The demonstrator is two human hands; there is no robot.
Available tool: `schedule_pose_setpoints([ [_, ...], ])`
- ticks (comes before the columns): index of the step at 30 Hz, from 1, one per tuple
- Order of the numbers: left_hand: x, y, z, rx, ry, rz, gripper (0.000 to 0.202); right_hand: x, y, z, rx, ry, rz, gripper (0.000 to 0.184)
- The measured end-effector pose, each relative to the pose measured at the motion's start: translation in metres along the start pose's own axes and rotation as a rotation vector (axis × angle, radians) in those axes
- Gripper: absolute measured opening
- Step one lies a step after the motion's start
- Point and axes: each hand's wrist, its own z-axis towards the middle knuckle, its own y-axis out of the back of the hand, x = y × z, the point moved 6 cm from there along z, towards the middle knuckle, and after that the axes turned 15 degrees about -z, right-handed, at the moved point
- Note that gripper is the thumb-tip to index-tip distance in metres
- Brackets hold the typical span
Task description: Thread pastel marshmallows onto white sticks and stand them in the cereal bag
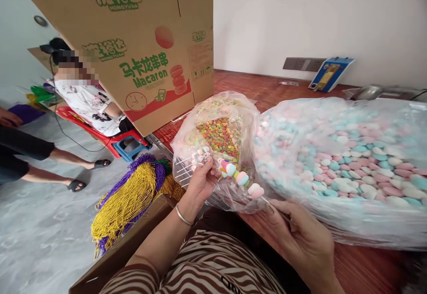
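A candy skewer [242, 178] of pink, white, blue and yellow pieces slants across in front of me, above the table. My left hand [204, 179] is closed around its upper-left part, near a clear plastic bag [248, 107] of small colourful candy rings [220, 136]. Several thin white sticks [185, 169] point left beside this hand; whether it grips them I cannot tell. My right hand [300, 236] pinches the bare stick at the skewer's lower-right end. Just beyond it lies a large clear bag of pastel pink, white and blue candies [363, 169].
A tall printed cardboard box [156, 31] stands at the table's left. Yellow and purple bead strands [133, 196] hang over an open carton [126, 249]. A blue device [332, 75] leans near wall sockets. One person sits on a red chair [78, 122]; another person's legs [43, 160] show at left.
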Motion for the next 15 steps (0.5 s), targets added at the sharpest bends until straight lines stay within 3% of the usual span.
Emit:
schedule_pose_setpoints([
  [7, 0.012, -0.007, -0.002, 0.029, 0.033, 0.103, 0.046, -0.009, 0.010, -0.005, 0.001, -0.130, 0.072, 0.009],
  [15, 0.026, -0.014, -0.003, 0.064, 0.126, 0.335, 0.045, -0.014, 0.020, -0.011, 0.001, -0.098, -0.008, 0.007],
])
